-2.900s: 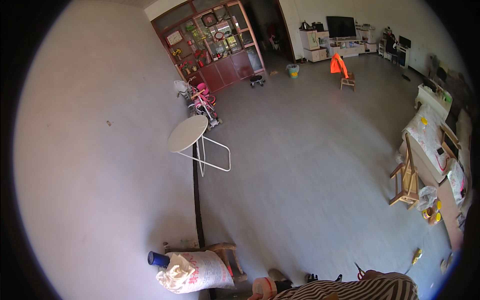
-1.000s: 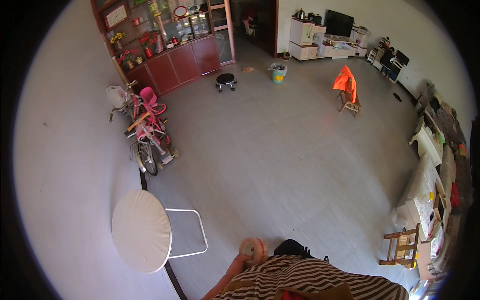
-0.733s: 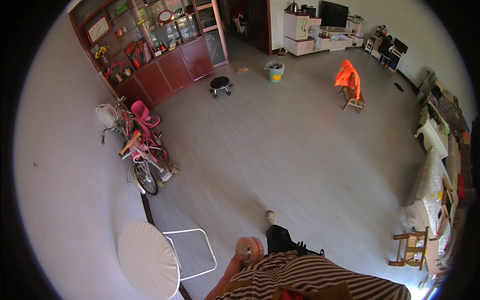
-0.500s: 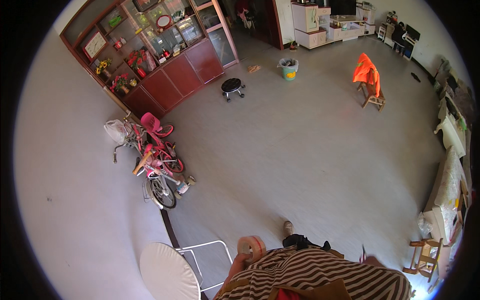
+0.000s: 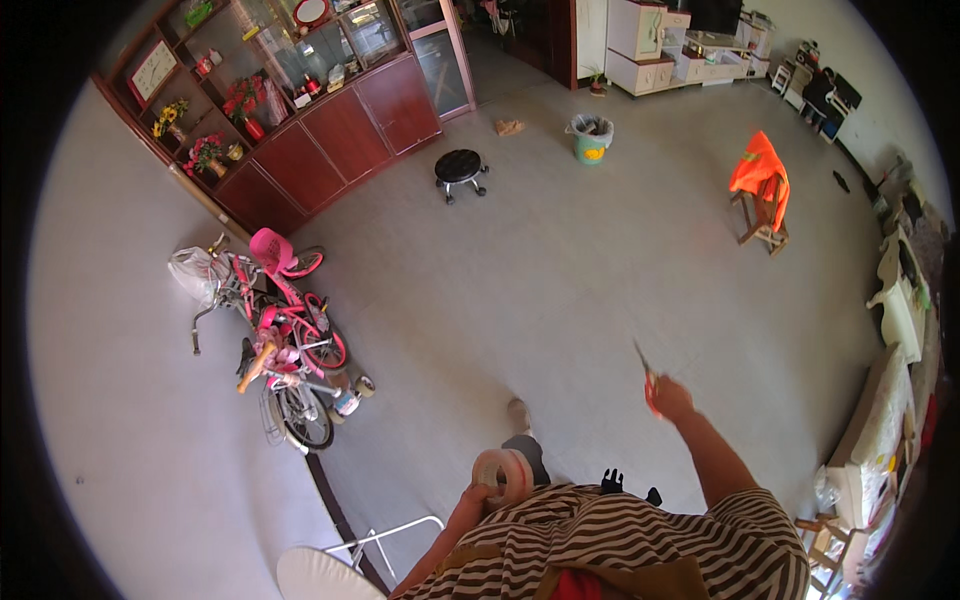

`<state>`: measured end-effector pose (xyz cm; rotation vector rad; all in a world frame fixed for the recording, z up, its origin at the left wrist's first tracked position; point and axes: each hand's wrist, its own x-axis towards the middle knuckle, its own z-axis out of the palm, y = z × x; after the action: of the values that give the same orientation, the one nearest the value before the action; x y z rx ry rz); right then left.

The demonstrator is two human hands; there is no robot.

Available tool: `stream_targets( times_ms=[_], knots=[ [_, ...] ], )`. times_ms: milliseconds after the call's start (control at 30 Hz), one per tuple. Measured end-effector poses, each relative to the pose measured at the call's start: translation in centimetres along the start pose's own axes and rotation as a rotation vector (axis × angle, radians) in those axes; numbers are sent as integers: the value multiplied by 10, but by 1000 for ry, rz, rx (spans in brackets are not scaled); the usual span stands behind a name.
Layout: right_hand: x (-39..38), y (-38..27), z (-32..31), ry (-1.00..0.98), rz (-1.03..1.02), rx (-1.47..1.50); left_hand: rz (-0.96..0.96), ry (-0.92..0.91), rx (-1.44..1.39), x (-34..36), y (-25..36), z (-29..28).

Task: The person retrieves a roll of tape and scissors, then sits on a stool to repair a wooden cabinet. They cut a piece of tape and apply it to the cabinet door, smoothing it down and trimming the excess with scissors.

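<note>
At the lower middle, close to my striped shirt, my left hand (image 5: 476, 497) is closed on a wide roll of clear tape (image 5: 514, 466). My right hand (image 5: 672, 397) reaches out ahead and to the right, over the floor. Its fingers wrap round the red handles of a pair of scissors (image 5: 652, 385). The scissors' thin dark blades point forward and slightly left, and they touch nothing. One shoe (image 5: 520, 417) of mine shows on the floor beyond the tape roll.
Pink bicycles (image 5: 300, 330) lean by the left wall, with a pale round folding table (image 5: 320, 577) nearer me. Ahead stand a black wheeled stool (image 5: 460, 167), a green bin (image 5: 591, 140) and a wooden chair (image 5: 765, 205) under an orange cloth. A sofa (image 5: 868, 440) lines the right side.
My right arm has swung out from beside my body to the front right, bringing the scissors into full view. The tape roll stays in my left hand. The whole view has shifted as I moved.
</note>
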<state>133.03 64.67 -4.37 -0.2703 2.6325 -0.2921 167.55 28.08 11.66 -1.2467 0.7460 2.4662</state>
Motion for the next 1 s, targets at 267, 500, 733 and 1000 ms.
stream_targets(
  times_ms=[267, 500, 733, 1000],
  knots=[
    [-101, 64, 63, -712, 526, 22, 55, -81, 73, 95, 171, 16],
    [-51, -27, 28, -638, 671, 208, -18, -51, 126, 170, 289, 52],
    [101, -50, -12, -736, 622, 85, -5, 21, 10, 255, 412, 99],
    [430, -116, -179, -383, 297, -329, 131, 151, 108, 304, 556, 195]
  ],
)
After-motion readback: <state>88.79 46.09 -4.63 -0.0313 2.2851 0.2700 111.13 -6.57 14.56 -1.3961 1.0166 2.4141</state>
